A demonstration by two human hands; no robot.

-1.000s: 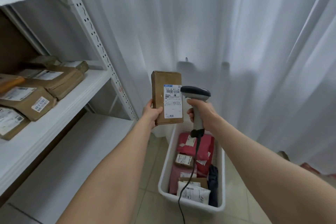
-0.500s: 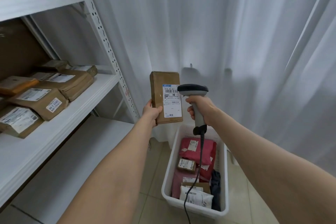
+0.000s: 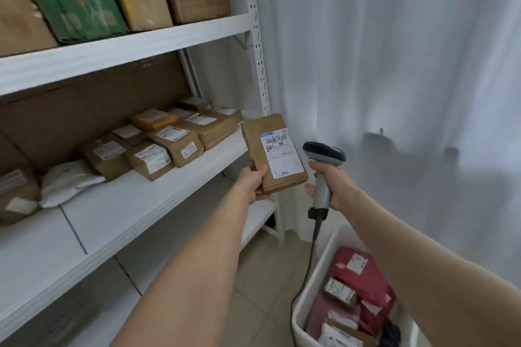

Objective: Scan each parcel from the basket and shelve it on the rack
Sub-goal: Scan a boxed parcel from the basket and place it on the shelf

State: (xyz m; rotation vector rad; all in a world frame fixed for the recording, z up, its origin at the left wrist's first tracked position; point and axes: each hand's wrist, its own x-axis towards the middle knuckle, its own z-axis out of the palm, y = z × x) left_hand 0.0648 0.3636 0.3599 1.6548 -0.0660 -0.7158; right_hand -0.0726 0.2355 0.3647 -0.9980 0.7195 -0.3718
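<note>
Presently, left hand (image 3: pixel 255 183) grips a brown cardboard parcel (image 3: pixel 275 153) by its lower left corner, label toward the camera, near the right end of the white rack (image 3: pixel 259 51). Right hand (image 3: pixel 328 183) is wrapped round the handle of a corded barcode scanner (image 3: pixel 324 152), whose head sits just right of the label. Labelled brown packets (image 3: pixel 174 144) lie along the middle shelf (image 3: pixel 141 205); the white basket (image 3: pixel 324 276) on the floor, near right, holds red mailers (image 3: pixel 363 276), with a white curtain (image 3: pixel 394 65) behind.

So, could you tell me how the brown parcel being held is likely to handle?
Probably stiff: the brown parcel looks flat though the left hand grips only its lower corner. Likely light too, since that one hand holds it upright.
</note>
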